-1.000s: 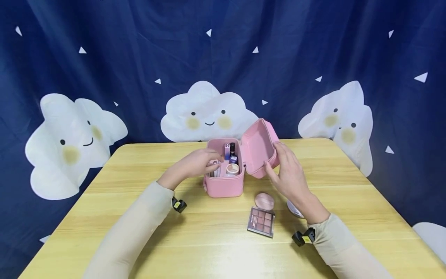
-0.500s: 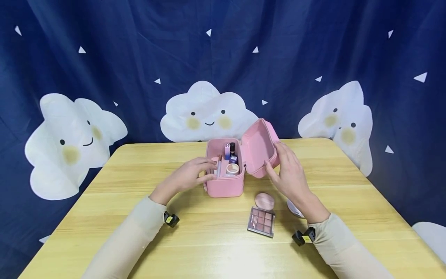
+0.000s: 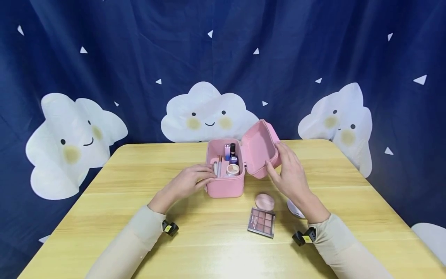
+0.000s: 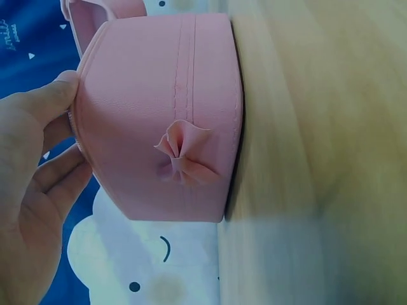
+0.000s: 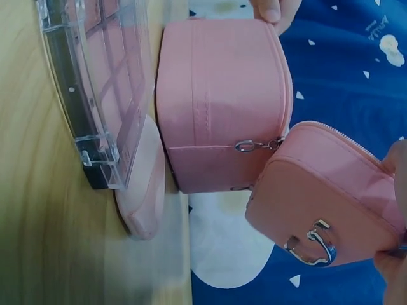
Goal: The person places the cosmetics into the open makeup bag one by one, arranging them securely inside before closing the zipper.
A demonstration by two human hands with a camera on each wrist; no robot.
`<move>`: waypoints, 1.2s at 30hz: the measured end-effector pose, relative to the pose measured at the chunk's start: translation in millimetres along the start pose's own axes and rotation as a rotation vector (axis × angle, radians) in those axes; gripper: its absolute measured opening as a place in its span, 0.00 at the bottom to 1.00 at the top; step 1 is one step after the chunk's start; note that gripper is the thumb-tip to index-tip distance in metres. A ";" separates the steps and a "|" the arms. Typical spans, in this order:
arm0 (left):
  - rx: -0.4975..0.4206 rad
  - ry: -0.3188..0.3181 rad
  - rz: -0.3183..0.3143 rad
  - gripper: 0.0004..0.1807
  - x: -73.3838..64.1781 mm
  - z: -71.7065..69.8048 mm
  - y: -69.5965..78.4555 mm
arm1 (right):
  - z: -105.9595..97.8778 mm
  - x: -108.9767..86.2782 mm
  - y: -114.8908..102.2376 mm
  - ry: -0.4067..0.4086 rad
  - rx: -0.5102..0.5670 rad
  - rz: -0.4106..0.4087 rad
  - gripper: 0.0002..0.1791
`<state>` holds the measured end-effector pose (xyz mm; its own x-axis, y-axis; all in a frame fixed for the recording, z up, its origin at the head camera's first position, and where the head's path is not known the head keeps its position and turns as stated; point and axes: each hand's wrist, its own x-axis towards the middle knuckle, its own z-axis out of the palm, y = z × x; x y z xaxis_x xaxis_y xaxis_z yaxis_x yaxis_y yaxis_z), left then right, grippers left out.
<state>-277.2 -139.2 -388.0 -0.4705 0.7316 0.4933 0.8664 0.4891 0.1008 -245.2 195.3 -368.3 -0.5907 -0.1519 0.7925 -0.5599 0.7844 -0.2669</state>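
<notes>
A pink makeup case [image 3: 225, 188] stands upright on the table, its lid [image 3: 258, 149] swung out to the right. My left hand [image 3: 186, 181] holds the case's left rim, thumb and fingers at the zipped edge in the left wrist view. With thumb and fingers my right hand [image 3: 289, 172] grips the lid's outer edge. Inside the case are slim tubes [image 3: 217, 167] on the left, a round pan of cream makeup [image 3: 232, 169], a blue-and-pink lipstick [image 3: 227, 152], a black-capped item [image 3: 232, 148] and a dark blue bottle [image 3: 234, 159].
In front of the case lie an eyeshadow palette [image 3: 261, 222] and a round pink compact [image 3: 265, 202]. Another round item [image 3: 295, 209] is partly hidden under my right wrist. The wooden table [image 3: 209, 240] ends at a blue curtain [image 3: 223, 46] with clouds.
My left hand has drawn back from inside the case to its left rim, uncovering the slim tubes. The right hand stays on the lid.
</notes>
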 end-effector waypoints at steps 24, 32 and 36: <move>0.068 -0.018 0.060 0.12 3.4 -1.5 39.1 | 2.6 1.6 4.5 0.058 0.001 -0.083 0.31; 0.098 -0.001 0.091 0.14 4.1 7.1 49.6 | 9.7 -7.2 -18.9 -0.065 0.046 -0.304 0.27; 0.152 0.021 0.107 0.16 5.3 9.9 60.9 | 16.9 -14.3 -26.7 -0.213 0.046 -0.423 0.25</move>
<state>-228.5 -100.9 -387.8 -0.3717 0.7740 0.5126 0.8752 0.4763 -0.0844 -231.5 166.4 -381.8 -0.4086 -0.5762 0.7078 -0.7994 0.6001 0.0270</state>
